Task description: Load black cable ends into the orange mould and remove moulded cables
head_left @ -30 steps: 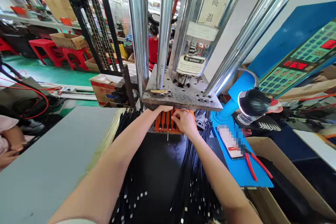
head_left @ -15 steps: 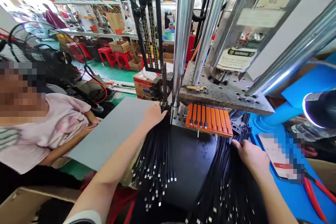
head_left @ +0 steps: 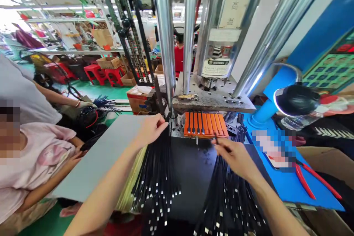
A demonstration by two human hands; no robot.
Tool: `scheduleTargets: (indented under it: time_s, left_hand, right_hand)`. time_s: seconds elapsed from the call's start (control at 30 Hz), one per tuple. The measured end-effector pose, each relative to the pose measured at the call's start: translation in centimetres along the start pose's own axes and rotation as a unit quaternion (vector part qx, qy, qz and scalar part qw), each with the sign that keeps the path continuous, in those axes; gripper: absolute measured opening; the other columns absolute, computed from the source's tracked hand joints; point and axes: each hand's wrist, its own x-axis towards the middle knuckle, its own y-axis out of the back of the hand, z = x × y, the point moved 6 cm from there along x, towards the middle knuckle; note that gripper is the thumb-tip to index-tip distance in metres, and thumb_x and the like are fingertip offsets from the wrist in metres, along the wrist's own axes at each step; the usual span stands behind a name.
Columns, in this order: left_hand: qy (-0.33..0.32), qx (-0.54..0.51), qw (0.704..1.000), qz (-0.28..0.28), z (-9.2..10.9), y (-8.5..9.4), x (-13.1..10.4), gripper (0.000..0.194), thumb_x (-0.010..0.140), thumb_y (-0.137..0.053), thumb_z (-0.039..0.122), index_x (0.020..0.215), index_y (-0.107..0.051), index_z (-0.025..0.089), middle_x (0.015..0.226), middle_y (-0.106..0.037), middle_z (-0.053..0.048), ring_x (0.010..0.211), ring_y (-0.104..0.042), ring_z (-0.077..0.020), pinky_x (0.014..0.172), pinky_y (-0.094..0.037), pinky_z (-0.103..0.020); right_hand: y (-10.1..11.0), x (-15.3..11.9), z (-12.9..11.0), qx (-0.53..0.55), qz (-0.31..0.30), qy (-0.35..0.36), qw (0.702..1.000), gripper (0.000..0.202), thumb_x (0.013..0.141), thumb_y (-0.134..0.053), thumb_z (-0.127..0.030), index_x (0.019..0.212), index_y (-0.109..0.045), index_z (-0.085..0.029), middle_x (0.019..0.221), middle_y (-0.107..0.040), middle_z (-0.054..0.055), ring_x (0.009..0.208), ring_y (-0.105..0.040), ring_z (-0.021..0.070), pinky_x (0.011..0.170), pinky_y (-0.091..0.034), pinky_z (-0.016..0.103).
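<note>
My left hand (head_left: 152, 128) is closed at the top of the left bundle of black cables (head_left: 157, 166); what its fingertips grip is hidden. My right hand (head_left: 231, 151) pinches a black cable, its dark end (head_left: 215, 138) pointing up just below the right part of the orange slotted fixture (head_left: 212, 123). Several black cables lie side by side in the fixture's left slots, while those on the right show bare orange. The right bundle of black cables (head_left: 221, 188), with shiny metal tips, hangs under and beside my right hand.
A steel press plate (head_left: 212, 99) on chrome columns (head_left: 164, 37) stands directly above the fixture. At right are a lamp (head_left: 298, 99), a phone and red-handled pliers (head_left: 304, 180) on a blue surface. A grey board (head_left: 105, 151) lies left; a seated person and another person are beyond it.
My right hand has come up and left from the right bundle toward the fixture, now with a cable end. My left hand remains by the left bundle. The view has shifted; another person appears at left.
</note>
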Motion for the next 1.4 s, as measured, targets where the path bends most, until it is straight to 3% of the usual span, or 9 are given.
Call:
scheduleTargets:
  time_s: [0.2, 0.4, 0.57, 0.77, 0.93, 1.07, 1.17, 1.27, 1.4]
  left_hand:
    - [-0.146, -0.224, 0.956, -0.122, 11.3, -0.2, -1.0, 0.021, 0.094, -0.050, 0.036, 0.098, -0.055, 0.016, 0.067, -0.048, 0.004, 0.052, -0.045, -0.0067, 0.049, -0.037, -0.018]
    - [-0.143, -0.323, 0.920, -0.169, 15.3, -1.9, 1.5, 0.031, 0.090, -0.057, 0.042, 0.088, -0.062, 0.012, 0.058, -0.052, 0.003, 0.043, -0.047, -0.0056, 0.043, -0.037, -0.016]
    - [-0.162, -0.344, 0.901, -0.209, 17.2, -2.3, 3.2, 0.039, 0.084, -0.066, 0.048, 0.069, -0.056, 0.013, 0.051, -0.057, 0.001, 0.044, -0.051, -0.0077, 0.042, -0.040, -0.016]
    - [-0.282, -0.279, 0.918, 0.018, 19.0, 0.1, 6.2, 0.031, 0.088, -0.065, 0.037, 0.067, -0.055, 0.015, 0.053, -0.055, 0.005, 0.046, -0.053, -0.0066, 0.049, -0.041, -0.018]
    - [-0.415, -0.199, 0.880, 0.117, 22.1, 1.2, 6.0, 0.017, 0.091, -0.060, 0.029, 0.078, -0.061, 0.018, 0.073, -0.062, 0.003, 0.065, -0.060, -0.0088, 0.065, -0.047, -0.022]
    - [-0.372, -0.197, 0.901, 0.104, 19.6, -2.3, 5.3, 0.016, 0.087, -0.063, 0.029, 0.098, -0.060, 0.018, 0.091, -0.064, -0.002, 0.072, -0.061, -0.0110, 0.068, -0.051, -0.025]
    - [-0.292, -0.084, 0.953, -0.009, 15.2, -7.9, 4.7, 0.011, 0.089, -0.056, 0.026, 0.095, -0.059, 0.016, 0.095, -0.065, -0.006, 0.081, -0.064, -0.0156, 0.075, -0.054, -0.029]
    - [-0.317, 0.074, 0.935, -0.141, 12.0, -12.6, 3.1, 0.023, 0.092, -0.047, 0.019, 0.109, -0.062, 0.016, 0.123, -0.063, -0.011, 0.118, -0.058, -0.0239, 0.107, -0.044, -0.042]
    - [-0.334, 0.166, 0.909, -0.185, 10.6, -14.1, 1.6, 0.039, 0.096, -0.046, 0.024, 0.132, -0.054, 0.011, 0.142, -0.050, -0.016, 0.138, -0.041, -0.0261, 0.118, -0.032, -0.041]
  right_hand:
    - [-1.1, 2.1, -7.9, 0.139, 0.051, 0.129, 0.980, 0.028, 0.094, -0.051, -0.026, 0.121, -0.058, -0.021, 0.081, -0.061, 0.001, 0.071, -0.056, 0.0150, 0.069, -0.044, 0.027]
    - [0.4, 3.5, -6.4, 0.351, 0.124, 0.050, 0.927, 0.058, 0.082, -0.072, -0.039, 0.128, -0.040, -0.022, 0.066, -0.059, -0.006, 0.056, -0.051, 0.0128, 0.053, -0.040, 0.022]
    - [-0.1, 2.8, -5.8, 0.269, 0.069, 0.077, 0.957, 0.025, 0.093, -0.058, -0.044, 0.094, -0.058, -0.019, 0.066, -0.059, -0.002, 0.051, -0.050, 0.0110, 0.050, -0.037, 0.022]
    - [-2.0, 1.2, -2.7, 0.029, 0.025, 0.099, 0.994, 0.013, 0.093, -0.053, -0.022, 0.089, -0.064, -0.018, 0.078, -0.064, 0.002, 0.070, -0.058, 0.0145, 0.066, -0.042, 0.025]
    - [0.9, 5.7, 1.9, -0.052, 0.101, 0.024, 0.993, 0.022, 0.084, -0.063, -0.025, 0.064, -0.059, -0.017, 0.055, -0.053, -0.002, 0.050, -0.045, 0.0118, 0.052, -0.033, 0.024]
    - [2.8, 10.1, 3.6, -0.071, 0.141, 0.001, 0.987, 0.022, 0.081, -0.063, -0.025, 0.061, -0.058, -0.016, 0.055, -0.052, -0.002, 0.055, -0.046, 0.0129, 0.054, -0.034, 0.023]
    - [2.6, 12.2, 4.2, -0.069, 0.098, -0.007, 0.993, 0.026, 0.082, -0.061, -0.024, 0.057, -0.057, -0.015, 0.053, -0.051, -0.002, 0.058, -0.048, 0.0132, 0.057, -0.037, 0.022]
    - [2.1, 12.8, 4.3, -0.049, 0.051, -0.009, 0.997, 0.022, 0.083, -0.058, -0.017, 0.062, -0.063, -0.014, 0.054, -0.054, -0.003, 0.059, -0.053, 0.0131, 0.059, -0.039, 0.020]
    - [1.9, 12.3, 4.2, -0.065, 0.022, 0.005, 0.998, 0.023, 0.081, -0.053, -0.006, 0.067, -0.069, -0.014, 0.061, -0.060, -0.002, 0.065, -0.058, 0.0139, 0.064, -0.041, 0.020]
